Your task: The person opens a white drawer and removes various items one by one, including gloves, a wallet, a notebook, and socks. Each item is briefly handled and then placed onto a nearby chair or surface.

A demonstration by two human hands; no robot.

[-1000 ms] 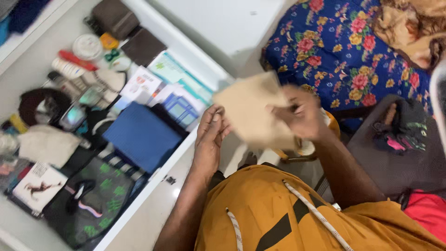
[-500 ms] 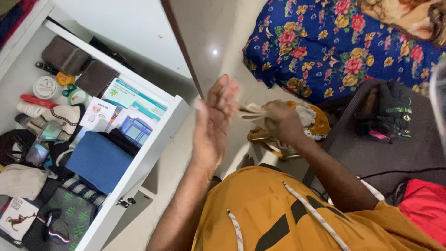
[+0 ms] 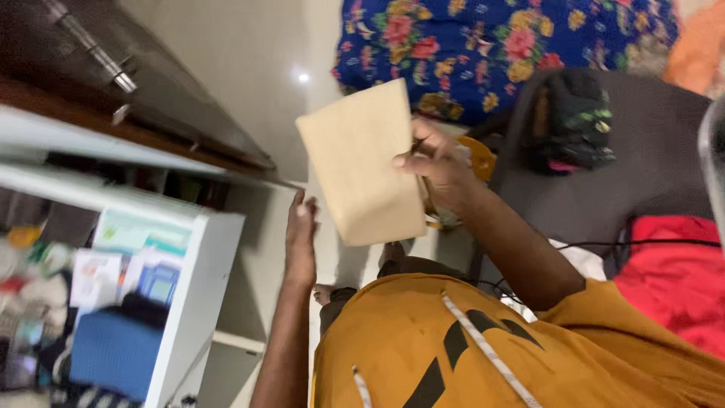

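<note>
My right hand [image 3: 436, 162] holds a flat beige folded cloth [image 3: 362, 162] by its right edge, lifted in front of me. My left hand [image 3: 300, 230] is just left of the cloth's lower edge, fingers straight and together, palm turned toward the cloth; whether it touches the cloth is unclear. Below both hands is my mustard-yellow hooded top [image 3: 483, 355] with white drawstrings.
An open white drawer [image 3: 200, 264] at the left holds a blue folded cloth [image 3: 113, 351], small boxes and other items. A floral blue bedspread [image 3: 483, 45] lies at the top. A dark chair [image 3: 649, 159] carries dark clothing, with a red cloth [image 3: 680, 279] beside it.
The right hand lifted the cloth, which was bunched low by the stool half a second ago, and now holds it flat. The left hand dropped lower. The view shifted right, pushing the drawer toward the left edge.
</note>
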